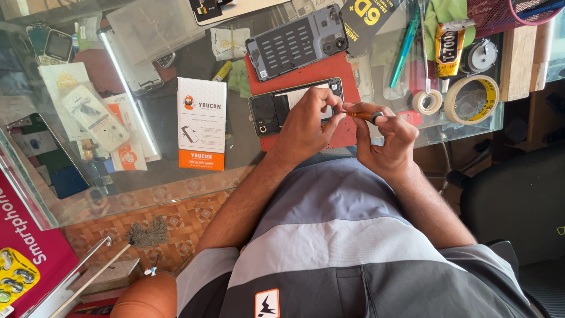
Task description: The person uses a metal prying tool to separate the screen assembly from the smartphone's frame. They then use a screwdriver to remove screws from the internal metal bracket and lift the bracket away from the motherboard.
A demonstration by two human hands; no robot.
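An opened black smartphone with its back removed [276,111] lies on a red rectangular mat [306,73] at upper centre of the frame, on a glass table [235,159]. The left hand [306,121] rests on the phone, fingers curled. The right hand [385,138] has its grip closed around a small orange-handled screwdriver [360,114]. Above lies a detached dark back cover [297,41]; rolls of tape [471,99] sit upper right.

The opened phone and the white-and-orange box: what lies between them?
Head view: only bare glass tabletop separates the opened phone from the white-and-orange box.
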